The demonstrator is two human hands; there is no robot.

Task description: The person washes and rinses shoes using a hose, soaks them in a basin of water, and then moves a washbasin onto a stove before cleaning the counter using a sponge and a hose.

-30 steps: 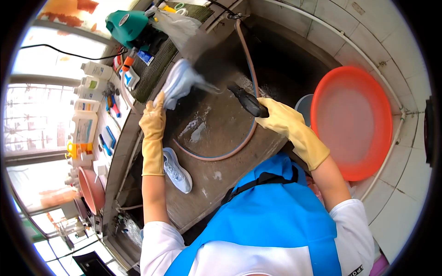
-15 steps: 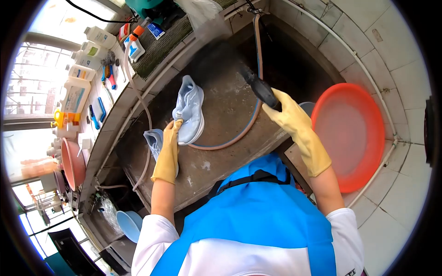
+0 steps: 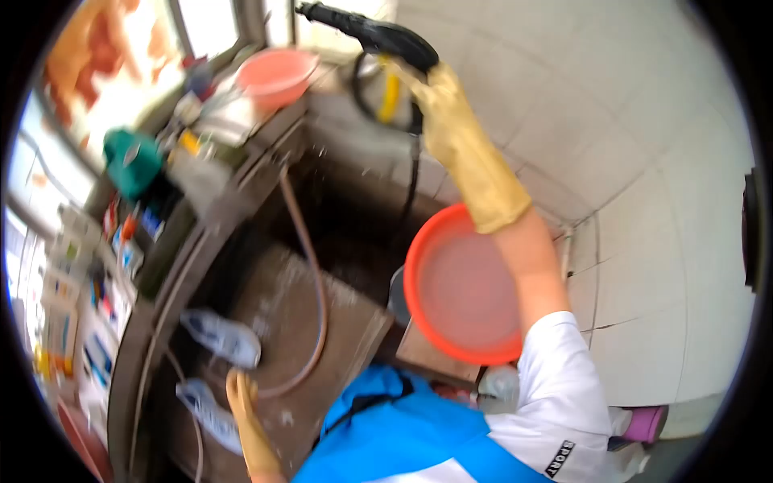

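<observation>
The gloved right hand (image 3: 435, 92) grips a black plastic spray gun (image 3: 378, 34) above the round orange basin (image 3: 467, 286); the left hand (image 3: 240, 390), fingers slightly bent, hovers near two pale shoes (image 3: 216, 374), left of the basin.

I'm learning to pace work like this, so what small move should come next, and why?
I'd probably settle the spray gun somewhere secure near the tiled wall. The right hand holds it raised there, away from both shoes, which lie unheld on the slab near the left hand.
</observation>
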